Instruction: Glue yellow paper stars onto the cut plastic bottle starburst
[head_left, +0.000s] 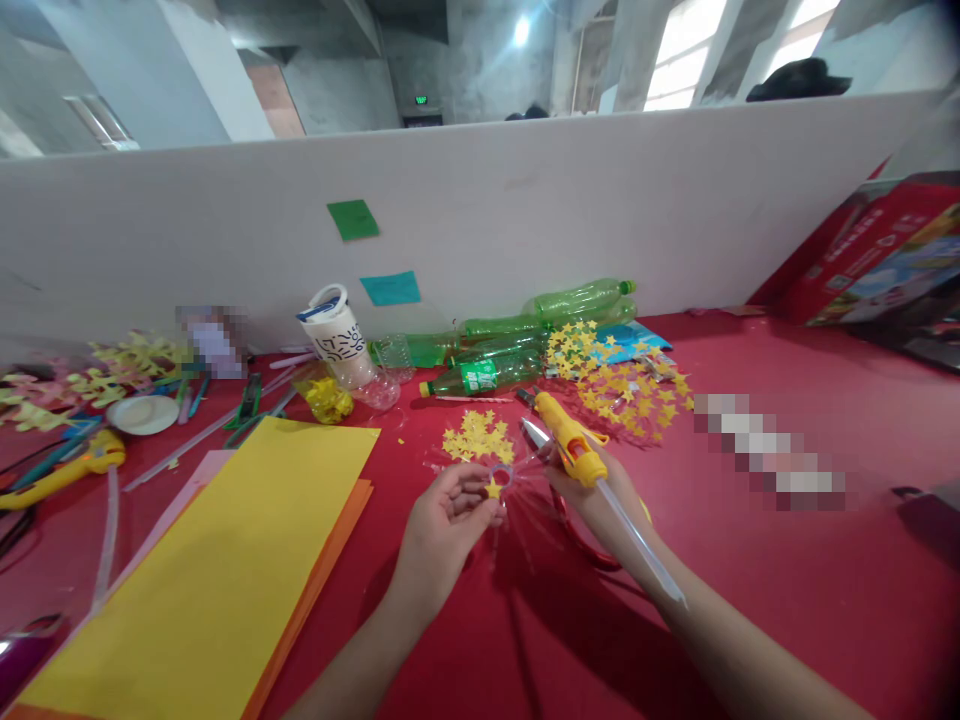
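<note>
My left hand point(450, 510) is closed, thumb and fingers pinched at a clear plastic piece point(501, 474) with thin strips fanning out from a ring. A small yellow star point(493, 489) shows at those fingertips. In my right hand point(600, 495) is a yellow hot glue gun point(571, 440), its nozzle pointing up and left and a long clear glue stick point(641, 545) sticking out of its back. Red-handled scissors point(535, 434) appear under the right hand; whether it holds them too, I cannot tell. Just beyond lies a pile of yellow stars point(478, 437).
Green plastic bottles point(495, 372) lie along the white partition point(480, 220), beside a cluster of yellow stars point(622, 385). Yellow paper sheets point(217, 560) cover the left front. Farther left are another glue gun point(67, 468) and a white dish point(142, 415). A patterned cup point(337, 340) leans at the back.
</note>
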